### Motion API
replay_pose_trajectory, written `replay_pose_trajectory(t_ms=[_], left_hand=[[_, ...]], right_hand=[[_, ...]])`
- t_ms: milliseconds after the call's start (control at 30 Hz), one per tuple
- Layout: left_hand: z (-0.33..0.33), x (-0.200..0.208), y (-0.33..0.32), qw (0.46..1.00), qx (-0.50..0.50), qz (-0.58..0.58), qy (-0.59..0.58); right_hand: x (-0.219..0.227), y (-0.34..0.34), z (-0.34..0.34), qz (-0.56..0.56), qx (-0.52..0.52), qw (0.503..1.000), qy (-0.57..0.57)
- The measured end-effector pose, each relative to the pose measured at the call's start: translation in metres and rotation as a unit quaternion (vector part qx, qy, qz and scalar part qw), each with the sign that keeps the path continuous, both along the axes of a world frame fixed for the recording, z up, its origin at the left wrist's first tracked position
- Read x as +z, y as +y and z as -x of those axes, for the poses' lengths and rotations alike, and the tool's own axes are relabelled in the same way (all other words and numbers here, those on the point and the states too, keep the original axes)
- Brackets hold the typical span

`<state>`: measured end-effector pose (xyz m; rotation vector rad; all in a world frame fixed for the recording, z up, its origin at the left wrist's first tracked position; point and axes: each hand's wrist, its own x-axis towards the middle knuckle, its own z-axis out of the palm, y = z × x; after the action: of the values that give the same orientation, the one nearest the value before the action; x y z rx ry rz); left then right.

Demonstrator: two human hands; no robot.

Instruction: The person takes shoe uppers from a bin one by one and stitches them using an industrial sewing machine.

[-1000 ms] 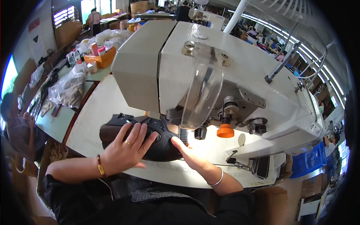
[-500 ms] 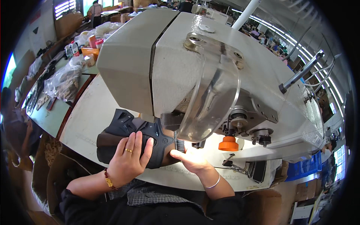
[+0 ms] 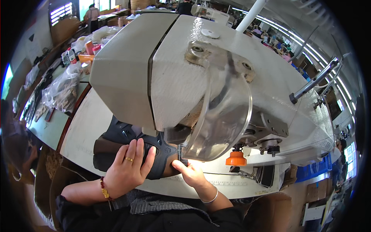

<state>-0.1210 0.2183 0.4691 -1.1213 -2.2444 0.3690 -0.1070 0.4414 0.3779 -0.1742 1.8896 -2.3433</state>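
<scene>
Okay, nearest first: black sleeves at the lower edge, both forearms coming up and angled inward. Left hand lies palm down, wrist bent up, fingers extended and close together, thumb side toward the right; gold ring on one finger, beaded bracelet at the wrist. Its grip is unclenched, a flat press on top of a black-and-brown shoe upper. Right hand comes in from the lower right, silver bangle at the wrist, thumb pointing left against the upper's right end by a ribbed band. Fingers partly hidden; cannot tell if that grip pinches the piece or only steadies it.

Upper sits on the white bench, its far side partly under the sewing machine head. Clear curved guard hangs over the work area, just above the right hand; needle area hidden. Orange knob hangs under the machine arm, right of the guard. Blue crate well off to the right.

Left, past the white bench: green bench with a clear plastic bag, bottles behind it. Far back, a person near the windows, strip lights upper right.
</scene>
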Motion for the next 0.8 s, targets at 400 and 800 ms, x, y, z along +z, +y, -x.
replay_pose_trajectory(t_ms=[400,800], left_hand=[[0.031,0.015,-0.011,0.996,-0.056,-0.034,-0.065],[0.040,0.025,-0.007,0.992,-0.080,-0.050,-0.087]], right_hand=[[0.009,-0.024,-0.002,0.018,-0.073,0.997,0.002],[0.030,-0.026,0.004,-0.101,-0.140,0.983,0.065]])
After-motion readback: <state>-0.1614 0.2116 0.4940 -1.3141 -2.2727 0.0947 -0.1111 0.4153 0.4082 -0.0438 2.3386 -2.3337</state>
